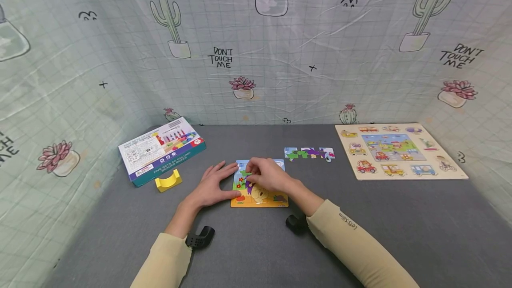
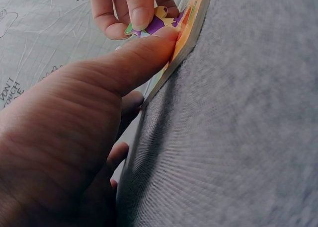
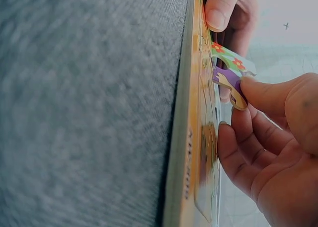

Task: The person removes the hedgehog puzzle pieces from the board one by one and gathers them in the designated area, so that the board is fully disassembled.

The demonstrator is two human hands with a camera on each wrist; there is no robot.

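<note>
A small picture puzzle board (image 1: 264, 204) with an orange lower strip lies in front of me. My left hand (image 1: 214, 186) rests at its left side, thumb on the lower left edge, the other fingers spread out toward the upper left corner. Over the board's left half, my right hand (image 1: 270, 174) pinches a puzzle piece (image 3: 233, 80) between thumb and fingers. Purple, cream and green with red flowers, the piece is tilted up from the board in the right wrist view. In the head view, the right fingers partly cover it.
Several loose puzzle pieces (image 1: 310, 153) form a row right of the board, farther back. A larger wooden picture board (image 1: 452, 174) lies at the far right. At the left are a teal and white box (image 1: 160, 150) and a yellow curved block (image 1: 168, 182). A patterned cloth hangs behind.
</note>
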